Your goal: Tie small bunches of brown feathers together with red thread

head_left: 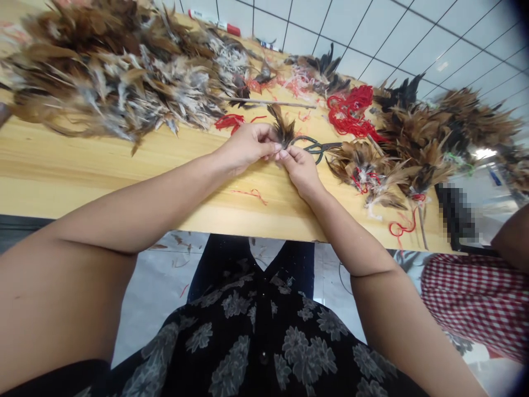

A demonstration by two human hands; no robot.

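Observation:
Between my two hands is a small bunch of brown and black feathers (284, 128), its tips pointing up and away from me. My left hand (250, 148) pinches it low down with thumb and fingers. From the other side my right hand (301, 170) closes on the base of the same bunch, its thumb near the left thumb. The quill ends are hidden by my fingers. Just behind my right hand lie black-handled scissors (316, 148). A short piece of red string (253, 193) rests on the wooden table (173, 182) in front of me.
A large heap of loose feathers (119, 82) covers the back left. A thin stick (273, 103) lies beyond my hands, near a tangle of red string (351, 107). Tied feather bunches (367, 165) sit at right. A marker (215, 22) lies by the tiled wall. Someone in checked cloth (475, 303) is at right.

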